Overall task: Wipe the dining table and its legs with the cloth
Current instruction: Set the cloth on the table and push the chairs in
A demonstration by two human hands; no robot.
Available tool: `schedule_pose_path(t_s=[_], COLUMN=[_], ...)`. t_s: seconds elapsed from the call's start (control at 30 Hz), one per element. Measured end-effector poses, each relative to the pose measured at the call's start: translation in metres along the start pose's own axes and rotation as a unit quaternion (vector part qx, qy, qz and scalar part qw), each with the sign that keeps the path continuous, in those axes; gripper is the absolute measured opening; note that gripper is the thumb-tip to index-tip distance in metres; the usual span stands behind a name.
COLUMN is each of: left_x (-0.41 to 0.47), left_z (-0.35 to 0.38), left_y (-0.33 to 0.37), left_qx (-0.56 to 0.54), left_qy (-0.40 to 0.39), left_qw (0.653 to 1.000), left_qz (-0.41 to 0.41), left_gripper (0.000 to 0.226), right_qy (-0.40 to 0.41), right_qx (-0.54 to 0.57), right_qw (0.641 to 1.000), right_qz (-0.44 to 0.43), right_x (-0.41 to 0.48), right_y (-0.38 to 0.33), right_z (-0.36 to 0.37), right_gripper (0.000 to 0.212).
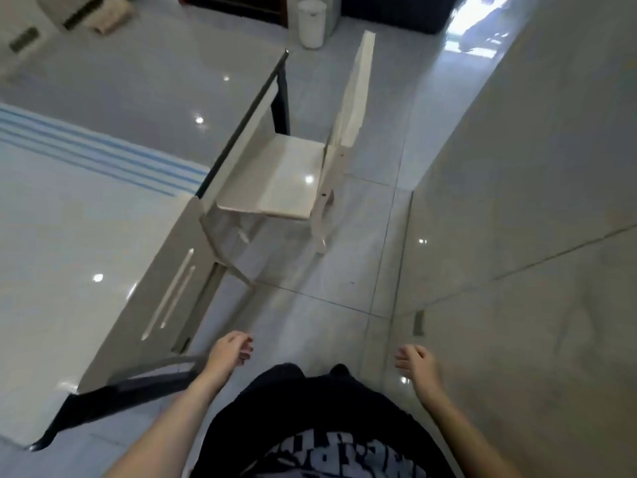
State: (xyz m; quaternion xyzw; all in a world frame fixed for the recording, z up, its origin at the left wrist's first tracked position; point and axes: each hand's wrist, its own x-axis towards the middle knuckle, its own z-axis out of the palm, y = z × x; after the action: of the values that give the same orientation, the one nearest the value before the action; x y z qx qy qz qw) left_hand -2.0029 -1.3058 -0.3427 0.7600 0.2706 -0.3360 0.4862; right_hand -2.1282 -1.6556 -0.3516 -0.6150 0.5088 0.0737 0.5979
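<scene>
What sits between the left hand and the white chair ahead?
In the head view, only bare tiled floor lies between the left hand and the white chair; the dining table runs alongside.

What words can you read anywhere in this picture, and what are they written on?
Black shirt: big pale letters printed across the front, upside down, blurred and cut off by the bottom edge; too unclear to read.
White bin: a small dark mark near its top, too small to read.
Nothing else, not the table or the chair, shows any writing.

White chair (293, 174), pale bin (312, 22) beyond it, perhaps a striped mat (100, 150).
</scene>
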Motion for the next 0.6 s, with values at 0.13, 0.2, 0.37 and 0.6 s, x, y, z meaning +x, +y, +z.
schedule_pose_path(t_s=[0.13, 0.2, 0.37, 0.6], left_x=[0.003, 0.003, 0.014, 0.088], left_z=[0.028, 0.035, 0.044, 0.067], left_y=[0.003, 0.009, 0.028, 0.105], left_qx=[-0.043, -0.047, -0.053, -0.083], left_qy=[0.04, 0.046, 0.046, 0.036], left_qw=[0.997, 0.996, 0.994, 0.993], left_qz=[-0.05, -0.065, -0.078, -0.079], left_gripper=[0.018, 0.016, 0.016, 0.015], right_qy=[0.012, 0.003, -0.023, 0.012], right_qx=[0.006, 0.0, -0.005, -0.022], right_qw=[1.0, 1.0, 1.0, 1.0], right_qz=[0.024, 0.019, -0.019, -0.001], right_x=[0.032, 0.046, 0.085, 0.159], right_y=[-0.012, -0.027, -0.07, -0.108], right_z=[-0.023, -0.026, -0.027, -0.029], right_gripper=[0.024, 0.022, 0.022, 0.023])
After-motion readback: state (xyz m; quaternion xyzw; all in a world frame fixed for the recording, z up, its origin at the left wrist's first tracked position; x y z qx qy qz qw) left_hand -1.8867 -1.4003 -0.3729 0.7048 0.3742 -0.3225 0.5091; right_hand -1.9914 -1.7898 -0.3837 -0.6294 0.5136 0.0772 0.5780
